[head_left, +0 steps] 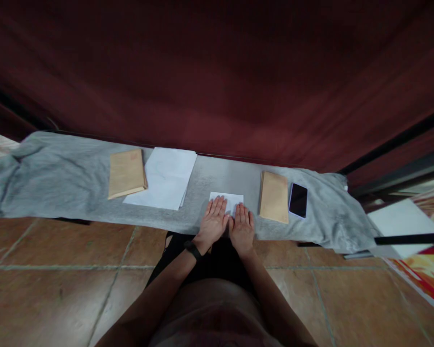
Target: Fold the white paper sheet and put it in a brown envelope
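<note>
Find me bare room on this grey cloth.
The grey cloth is bare between the white sheets and right brown envelopes, beyond the small paper. Wrinkled cloth is free left of the left brown envelopes and right of the phone. It's crowded at the paper, under left hand and right hand, and between phone and right envelopes.

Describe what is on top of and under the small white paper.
The left hand and right hand lie on the small white paper, covering much of its near part. Grey cloth shows beyond its far edge; whatever is directly beneath the paper is hidden.
</note>
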### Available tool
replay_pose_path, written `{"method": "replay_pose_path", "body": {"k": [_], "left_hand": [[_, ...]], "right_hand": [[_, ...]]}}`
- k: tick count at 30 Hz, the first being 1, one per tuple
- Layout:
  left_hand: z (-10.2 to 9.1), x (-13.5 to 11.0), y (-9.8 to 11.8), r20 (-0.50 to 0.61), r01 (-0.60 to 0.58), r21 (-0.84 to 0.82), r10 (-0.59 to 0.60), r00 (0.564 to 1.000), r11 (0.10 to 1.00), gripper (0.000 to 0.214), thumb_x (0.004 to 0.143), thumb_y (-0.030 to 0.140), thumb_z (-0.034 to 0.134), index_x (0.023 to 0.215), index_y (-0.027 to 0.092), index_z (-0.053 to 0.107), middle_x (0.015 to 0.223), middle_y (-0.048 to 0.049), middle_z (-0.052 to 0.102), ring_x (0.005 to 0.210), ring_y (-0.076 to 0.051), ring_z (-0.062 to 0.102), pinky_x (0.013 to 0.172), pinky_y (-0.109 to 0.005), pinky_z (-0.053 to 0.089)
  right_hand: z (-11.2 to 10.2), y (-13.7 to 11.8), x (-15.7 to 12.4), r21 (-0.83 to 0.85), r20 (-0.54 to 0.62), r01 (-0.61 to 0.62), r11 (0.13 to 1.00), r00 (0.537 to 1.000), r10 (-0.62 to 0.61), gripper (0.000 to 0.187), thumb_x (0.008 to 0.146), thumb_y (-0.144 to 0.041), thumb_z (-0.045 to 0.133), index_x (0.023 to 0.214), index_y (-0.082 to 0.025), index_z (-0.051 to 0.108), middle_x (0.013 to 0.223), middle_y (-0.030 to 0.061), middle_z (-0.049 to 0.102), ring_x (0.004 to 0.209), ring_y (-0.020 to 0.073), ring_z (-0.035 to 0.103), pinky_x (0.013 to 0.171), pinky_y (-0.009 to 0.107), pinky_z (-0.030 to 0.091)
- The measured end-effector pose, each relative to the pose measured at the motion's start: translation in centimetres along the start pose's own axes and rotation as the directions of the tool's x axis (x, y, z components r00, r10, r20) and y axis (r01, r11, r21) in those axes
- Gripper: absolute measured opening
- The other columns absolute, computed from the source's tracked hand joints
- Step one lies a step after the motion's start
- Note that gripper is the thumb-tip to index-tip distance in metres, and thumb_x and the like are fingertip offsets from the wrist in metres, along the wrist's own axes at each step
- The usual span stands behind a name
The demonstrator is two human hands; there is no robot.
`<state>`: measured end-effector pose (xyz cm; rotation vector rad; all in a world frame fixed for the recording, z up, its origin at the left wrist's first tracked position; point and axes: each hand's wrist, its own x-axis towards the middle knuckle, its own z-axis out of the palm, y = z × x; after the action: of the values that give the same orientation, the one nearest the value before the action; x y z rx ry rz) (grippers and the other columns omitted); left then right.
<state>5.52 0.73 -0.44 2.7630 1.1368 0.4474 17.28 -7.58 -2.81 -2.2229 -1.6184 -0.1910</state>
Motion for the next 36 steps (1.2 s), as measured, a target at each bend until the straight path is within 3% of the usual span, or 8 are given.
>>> {"method": "replay_pose_path", "body": {"k": [6,10,15,22,25,36], "left_hand": [[0.4,0.3,0.4,0.036,-0.002,0.009,0.002,0.999,1.000,0.056,0.103,0.035,0.034,0.154,0.011,0.037,0.162,-0.0130,0.032,0.153,-0.025,0.023,0.126,-0.047,0.022],[0.6,0.2,0.2,0.009,0.059,0.016,-0.059,0.998,0.998,0.059,0.103,0.033,0.031,0.155,0.006,0.033,0.162,-0.0165,0.031,0.153,-0.025,0.023,0.126,-0.047,0.023],[0.9,0.2,0.1,-0.009,0.083,0.000,-0.083,0.996,0.997,0.061,0.102,0.031,0.034,0.158,0.008,0.028,0.162,-0.0162,0.031,0.153,-0.026,0.024,0.125,-0.049,0.023],[0.4,0.2,-0.2,0.043,0.044,0.020,-0.045,0.998,0.999,0.058,0.098,0.021,0.037,0.156,0.015,0.036,0.165,-0.0143,0.026,0.153,-0.027,0.024,0.124,-0.051,0.024],[0.4,0.1,-0.3,0.042,0.035,0.019,-0.036,0.998,0.999,0.060,0.096,0.018,0.037,0.156,0.017,0.036,0.165,-0.0137,0.025,0.153,-0.028,0.023,0.124,-0.052,0.023],[0.5,0.2,-0.5,0.014,0.137,0.017,-0.137,0.990,0.990,0.060,0.101,0.030,0.033,0.155,0.004,0.032,0.162,-0.0179,0.031,0.153,-0.026,0.023,0.126,-0.048,0.021]], "right_hand": [[-0.3,-0.1,0.1,-0.010,0.017,0.001,1.000,1.000,-0.001,0.054,0.106,-0.031,0.030,0.152,-0.004,0.040,0.158,0.0202,0.040,0.145,0.0292,0.040,0.119,0.051,0.027],[-0.4,-0.2,0.1,-0.004,0.007,-0.006,1.000,1.000,0.006,0.055,0.107,-0.035,0.031,0.152,-0.004,0.040,0.158,0.0202,0.040,0.144,0.0299,0.041,0.119,0.051,0.028],[-0.6,0.1,0.5,0.045,0.010,-0.006,0.999,1.000,0.006,0.053,0.107,-0.034,0.030,0.150,-0.006,0.044,0.155,0.0209,0.044,0.145,0.0298,0.041,0.119,0.054,0.029],[-1.4,-0.5,2.4,0.120,0.122,0.130,0.984,0.982,-0.145,0.050,0.108,-0.031,0.028,0.153,-0.013,0.042,0.156,0.0129,0.045,0.147,0.0248,0.037,0.121,0.050,0.026],[-1.2,-0.8,2.6,0.103,0.148,0.139,0.985,0.977,-0.154,0.051,0.108,-0.034,0.027,0.153,-0.014,0.041,0.156,0.0119,0.044,0.147,0.0249,0.037,0.122,0.049,0.025],[-0.5,0.4,2.3,0.025,0.059,0.072,0.997,0.996,-0.074,0.054,0.108,-0.037,0.030,0.152,-0.008,0.041,0.156,0.0165,0.044,0.144,0.0280,0.041,0.120,0.050,0.028]]}}
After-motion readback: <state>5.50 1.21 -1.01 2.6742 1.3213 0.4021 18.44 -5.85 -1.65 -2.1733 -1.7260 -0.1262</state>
